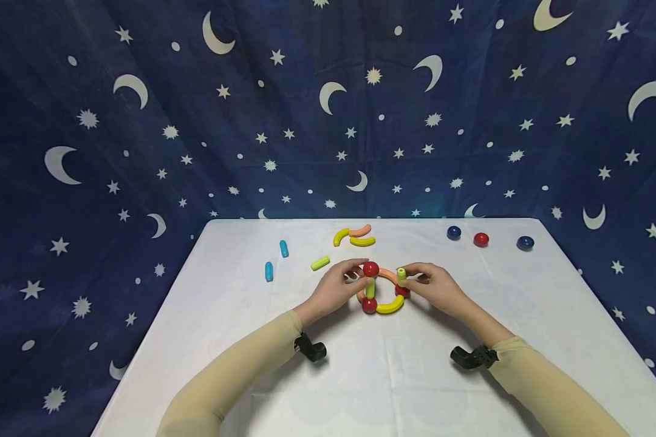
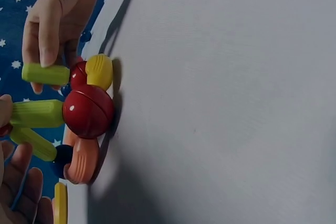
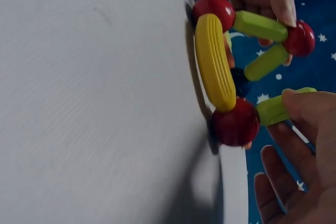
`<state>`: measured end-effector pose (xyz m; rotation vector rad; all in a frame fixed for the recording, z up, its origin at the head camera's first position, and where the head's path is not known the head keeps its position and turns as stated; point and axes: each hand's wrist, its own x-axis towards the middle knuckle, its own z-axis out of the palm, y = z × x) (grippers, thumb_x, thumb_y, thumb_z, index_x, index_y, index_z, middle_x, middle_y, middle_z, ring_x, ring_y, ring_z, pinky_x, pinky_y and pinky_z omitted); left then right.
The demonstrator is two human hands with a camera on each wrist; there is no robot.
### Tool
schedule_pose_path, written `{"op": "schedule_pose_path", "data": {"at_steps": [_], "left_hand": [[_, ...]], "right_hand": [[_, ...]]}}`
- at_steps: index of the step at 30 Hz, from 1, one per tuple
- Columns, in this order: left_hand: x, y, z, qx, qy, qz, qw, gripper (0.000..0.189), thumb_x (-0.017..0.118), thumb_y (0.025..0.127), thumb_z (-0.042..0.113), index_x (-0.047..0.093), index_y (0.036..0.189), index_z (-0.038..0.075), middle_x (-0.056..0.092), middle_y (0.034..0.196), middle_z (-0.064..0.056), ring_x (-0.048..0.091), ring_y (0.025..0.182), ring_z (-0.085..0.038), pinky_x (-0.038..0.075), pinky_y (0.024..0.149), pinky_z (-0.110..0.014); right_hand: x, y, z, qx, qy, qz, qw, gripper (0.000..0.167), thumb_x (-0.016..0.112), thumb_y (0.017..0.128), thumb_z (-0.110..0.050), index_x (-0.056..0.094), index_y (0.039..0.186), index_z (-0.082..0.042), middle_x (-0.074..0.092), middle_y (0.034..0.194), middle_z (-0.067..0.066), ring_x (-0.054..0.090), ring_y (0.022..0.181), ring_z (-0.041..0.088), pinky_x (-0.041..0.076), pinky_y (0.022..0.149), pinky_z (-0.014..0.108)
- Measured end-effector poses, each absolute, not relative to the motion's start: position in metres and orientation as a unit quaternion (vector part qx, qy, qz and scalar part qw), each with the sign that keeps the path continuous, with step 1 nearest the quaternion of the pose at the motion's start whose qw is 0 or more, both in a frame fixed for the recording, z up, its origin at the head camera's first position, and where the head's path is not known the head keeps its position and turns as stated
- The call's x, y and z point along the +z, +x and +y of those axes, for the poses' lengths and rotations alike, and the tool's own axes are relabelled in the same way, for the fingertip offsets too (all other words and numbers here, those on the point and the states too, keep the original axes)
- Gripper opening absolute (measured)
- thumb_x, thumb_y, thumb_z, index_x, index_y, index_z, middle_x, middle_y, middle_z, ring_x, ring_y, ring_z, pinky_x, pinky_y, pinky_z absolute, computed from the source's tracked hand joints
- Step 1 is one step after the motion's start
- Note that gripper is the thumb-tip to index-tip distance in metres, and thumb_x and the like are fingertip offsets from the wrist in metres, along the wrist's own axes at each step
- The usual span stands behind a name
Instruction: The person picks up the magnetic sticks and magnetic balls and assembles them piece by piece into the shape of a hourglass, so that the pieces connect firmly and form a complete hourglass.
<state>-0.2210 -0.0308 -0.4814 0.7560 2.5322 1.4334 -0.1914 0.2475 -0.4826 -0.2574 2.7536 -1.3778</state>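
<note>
A ring of curved rods and balls lies on the table, with a yellow curved rod (image 1: 390, 304) at its front and orange curved rods (image 2: 84, 161) behind. From the front red ball (image 2: 88, 112) a green rod (image 3: 261, 25) rises to a top red ball (image 1: 370, 269). Another green rod (image 2: 34, 144) slants from the top ball down to a blue ball (image 2: 62, 161). My left hand (image 1: 339, 285) pinches the top red ball where it meets the rods. My right hand (image 1: 434, 286) pinches an upright green rod (image 1: 401, 277), its lower end at the right red ball (image 3: 236, 122).
Left of the ring lie two blue rods (image 1: 269, 271) and a loose green rod (image 1: 320, 263). Behind it are yellow curved rods (image 1: 362, 241) and an orange one (image 1: 360, 230). Toward the back right sit a red ball (image 1: 481, 239) and two blue balls (image 1: 525, 243).
</note>
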Motion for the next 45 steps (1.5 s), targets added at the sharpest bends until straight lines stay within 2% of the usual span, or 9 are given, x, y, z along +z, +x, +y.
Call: {"op": "schedule_pose_path", "data": {"at_steps": [4, 13, 24, 45], "left_hand": [[-0.480, -0.220, -0.027, 0.470, 0.252, 0.844, 0.064, 0.045, 0.070, 0.097, 0.043, 0.065, 0.136, 0.020, 0.065, 0.106, 0.010, 0.059, 0.103, -0.011, 0.050, 0.089, -0.033], [-0.477, -0.220, -0.020, 0.454, 0.269, 0.848, 0.056, 0.040, 0.071, 0.098, 0.040, 0.067, 0.134, 0.023, 0.066, 0.107, 0.011, 0.059, 0.100, -0.010, 0.050, 0.087, -0.030], [-0.478, -0.220, -0.014, 0.444, 0.278, 0.851, 0.047, 0.041, 0.071, 0.098, 0.038, 0.067, 0.135, 0.022, 0.065, 0.102, 0.011, 0.056, 0.091, -0.010, 0.048, 0.079, -0.027], [-0.482, -0.221, -0.013, 0.442, 0.276, 0.852, 0.054, 0.043, 0.072, 0.097, 0.035, 0.065, 0.137, 0.023, 0.066, 0.103, 0.009, 0.055, 0.091, -0.013, 0.046, 0.077, -0.028]], "right_hand": [[-0.480, -0.193, 0.240, -0.433, -0.091, 0.896, 0.028, 0.039, 0.075, 0.095, -0.034, 0.071, 0.126, -0.011, 0.069, 0.122, 0.007, 0.060, 0.115, 0.032, 0.049, 0.098, 0.053], [-0.479, -0.196, 0.233, -0.421, -0.120, 0.899, 0.018, 0.028, 0.076, 0.094, -0.026, 0.074, 0.120, -0.015, 0.069, 0.114, -0.002, 0.059, 0.110, 0.025, 0.052, 0.096, 0.049], [-0.481, -0.197, 0.230, -0.409, -0.135, 0.902, 0.013, 0.027, 0.076, 0.095, -0.026, 0.074, 0.120, -0.017, 0.070, 0.115, -0.004, 0.059, 0.111, 0.024, 0.052, 0.096, 0.048], [-0.480, -0.198, 0.230, -0.405, -0.136, 0.904, 0.019, 0.027, 0.076, 0.094, -0.028, 0.075, 0.120, -0.019, 0.069, 0.113, -0.006, 0.059, 0.110, 0.023, 0.052, 0.096, 0.048]]}}
